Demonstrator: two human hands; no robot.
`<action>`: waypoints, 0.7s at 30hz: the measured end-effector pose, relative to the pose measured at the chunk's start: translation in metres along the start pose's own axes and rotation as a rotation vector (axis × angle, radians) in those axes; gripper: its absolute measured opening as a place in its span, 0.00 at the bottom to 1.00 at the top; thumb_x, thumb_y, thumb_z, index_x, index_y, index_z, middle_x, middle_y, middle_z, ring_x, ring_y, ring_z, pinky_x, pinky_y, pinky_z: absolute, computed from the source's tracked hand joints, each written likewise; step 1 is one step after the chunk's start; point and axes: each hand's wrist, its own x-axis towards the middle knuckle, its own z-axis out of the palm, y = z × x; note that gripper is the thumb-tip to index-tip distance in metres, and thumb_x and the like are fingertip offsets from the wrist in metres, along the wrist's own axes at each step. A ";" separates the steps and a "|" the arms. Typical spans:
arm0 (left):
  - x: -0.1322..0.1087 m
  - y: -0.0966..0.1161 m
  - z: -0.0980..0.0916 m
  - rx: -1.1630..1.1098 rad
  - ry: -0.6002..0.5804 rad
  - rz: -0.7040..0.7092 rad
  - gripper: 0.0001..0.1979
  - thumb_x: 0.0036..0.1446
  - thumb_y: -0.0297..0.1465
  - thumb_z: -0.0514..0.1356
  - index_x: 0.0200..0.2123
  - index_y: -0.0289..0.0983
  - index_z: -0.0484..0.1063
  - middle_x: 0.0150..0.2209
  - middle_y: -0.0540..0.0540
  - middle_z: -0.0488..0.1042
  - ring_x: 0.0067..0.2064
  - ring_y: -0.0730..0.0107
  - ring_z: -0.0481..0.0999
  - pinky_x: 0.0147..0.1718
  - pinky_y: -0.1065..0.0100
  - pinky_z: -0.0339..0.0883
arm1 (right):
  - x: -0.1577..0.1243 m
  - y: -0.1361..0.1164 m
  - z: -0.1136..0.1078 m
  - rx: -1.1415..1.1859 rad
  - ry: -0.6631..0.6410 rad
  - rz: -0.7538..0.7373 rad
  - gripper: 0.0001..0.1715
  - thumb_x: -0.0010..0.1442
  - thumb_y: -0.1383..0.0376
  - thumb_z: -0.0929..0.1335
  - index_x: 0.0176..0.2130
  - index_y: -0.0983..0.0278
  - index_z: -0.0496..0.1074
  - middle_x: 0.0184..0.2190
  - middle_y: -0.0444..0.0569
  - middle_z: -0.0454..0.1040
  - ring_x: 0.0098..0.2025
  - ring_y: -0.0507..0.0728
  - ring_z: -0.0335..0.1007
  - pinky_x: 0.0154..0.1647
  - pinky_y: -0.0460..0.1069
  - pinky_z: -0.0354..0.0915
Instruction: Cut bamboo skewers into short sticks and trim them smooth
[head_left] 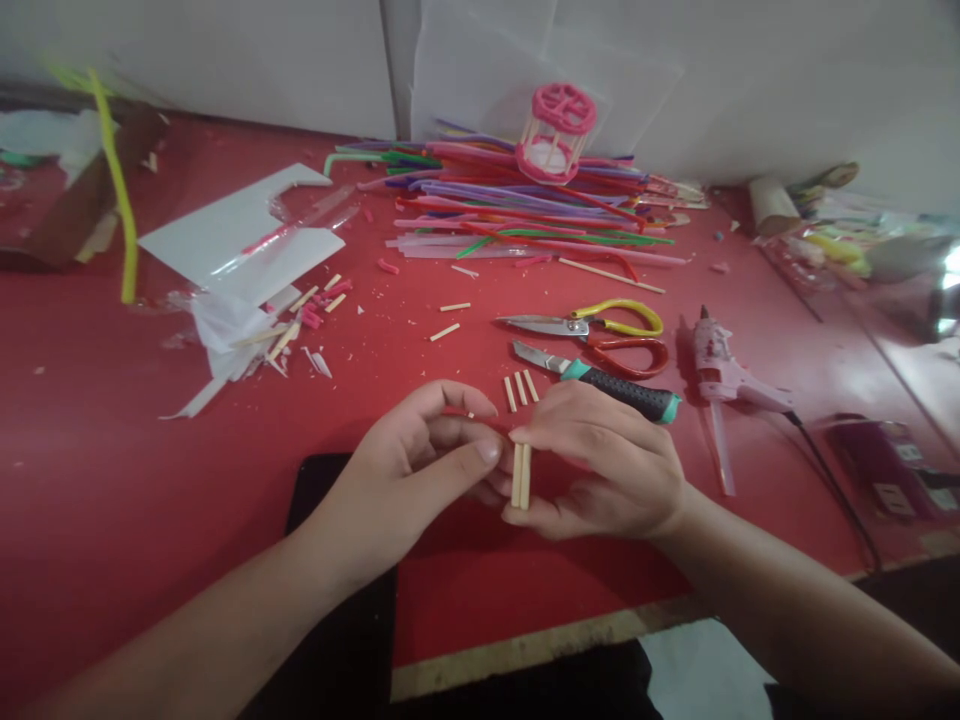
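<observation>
Two short pale wooden sticks (520, 477) stand side by side, pinched at their ends between the thumb and fingers of my right hand (611, 460). Just left of them is my left hand (427, 465), its thumb and fingertips curled near each other; whether anything small is between them is hidden. Beyond my hands, three more short sticks (521, 391) lie on the red table (360, 355). A cutter knife (622, 392) with a black and teal handle lies behind my right hand, and scissors (585, 328) with yellow and red handles lie past it.
Colourful pipe cleaners (525, 205) are piled at the back, with a pink-rimmed cage-like model (556, 135) on them. A pink glue gun (724, 370) lies to the right. White paper (225, 235) and stick scraps lie left. A black flat object (322, 480) is under my left arm.
</observation>
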 end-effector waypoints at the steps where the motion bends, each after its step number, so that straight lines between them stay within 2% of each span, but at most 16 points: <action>1: 0.000 0.000 0.000 0.006 0.001 0.005 0.08 0.59 0.29 0.65 0.40 0.39 0.68 0.29 0.54 0.79 0.29 0.78 0.80 0.31 0.78 0.75 | 0.000 0.000 0.000 -0.002 -0.002 0.000 0.21 0.55 0.58 0.74 0.45 0.65 0.71 0.29 0.49 0.77 0.29 0.55 0.75 0.31 0.52 0.73; 7: -0.001 0.002 0.002 0.070 0.018 0.024 0.15 0.51 0.24 0.70 0.38 0.38 0.68 0.29 0.55 0.77 0.30 0.80 0.78 0.29 0.82 0.73 | 0.000 0.001 0.000 -0.004 -0.043 -0.002 0.22 0.53 0.60 0.75 0.46 0.66 0.71 0.31 0.50 0.78 0.32 0.56 0.75 0.35 0.53 0.73; 12: 0.003 -0.001 -0.001 0.073 0.196 0.101 0.10 0.52 0.27 0.70 0.36 0.37 0.72 0.30 0.54 0.75 0.29 0.79 0.78 0.30 0.80 0.75 | -0.002 0.008 0.000 -0.160 -0.031 0.054 0.22 0.55 0.60 0.75 0.47 0.65 0.70 0.34 0.51 0.77 0.37 0.58 0.73 0.42 0.55 0.72; 16: 0.005 0.000 -0.004 0.043 0.321 0.118 0.09 0.53 0.31 0.69 0.37 0.39 0.73 0.29 0.54 0.75 0.29 0.76 0.80 0.29 0.78 0.76 | -0.007 0.018 0.003 -0.338 -0.210 0.204 0.17 0.59 0.60 0.71 0.47 0.65 0.72 0.42 0.55 0.75 0.45 0.62 0.69 0.49 0.59 0.68; 18: 0.005 0.001 -0.005 0.034 0.349 0.123 0.10 0.53 0.32 0.69 0.37 0.40 0.73 0.28 0.54 0.75 0.29 0.75 0.80 0.29 0.78 0.76 | -0.009 0.021 0.005 -0.361 -0.292 0.266 0.16 0.60 0.59 0.70 0.47 0.64 0.73 0.46 0.56 0.72 0.49 0.64 0.65 0.51 0.61 0.66; 21: 0.007 0.002 -0.004 0.020 0.361 0.126 0.11 0.52 0.32 0.70 0.36 0.39 0.73 0.28 0.53 0.76 0.29 0.75 0.80 0.29 0.79 0.76 | -0.010 0.020 0.007 -0.347 -0.343 0.298 0.17 0.60 0.58 0.70 0.46 0.64 0.73 0.49 0.58 0.70 0.53 0.66 0.61 0.55 0.63 0.63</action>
